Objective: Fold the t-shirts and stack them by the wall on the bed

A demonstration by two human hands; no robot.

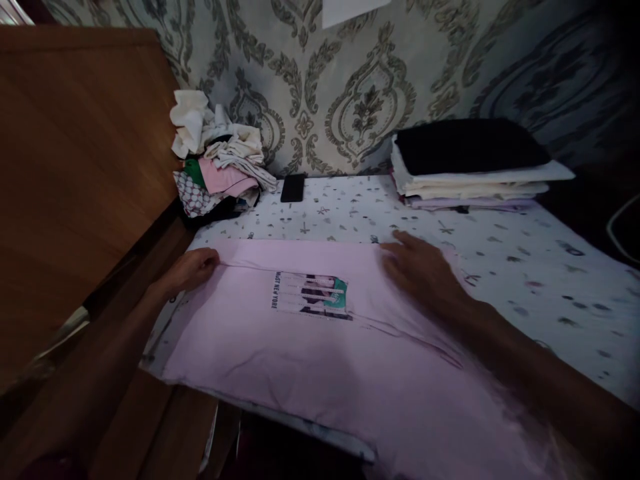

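Observation:
A pale pink T-shirt (310,353) lies spread sideways over a patterned sheet, its lower part hanging toward me at the right. On its front is a printed picture (325,297) with lettering that reads roughly "MUST NEW YORK". My left hand (197,267) has its fingers closed on the shirt's far left corner, and a crease runs from there toward the print. Over the shirt's far right part, my right hand (420,267) rests with fingers stretched out and apart, slightly blurred.
Behind the shirt a black phone (293,188) lies on the patterned sheet (540,280). A heap of rumpled clothes (220,153) sits at the back left beside a wooden panel (75,167). Folded clothes (470,150), black on top, are stacked at the back right against the wallpapered wall (370,93).

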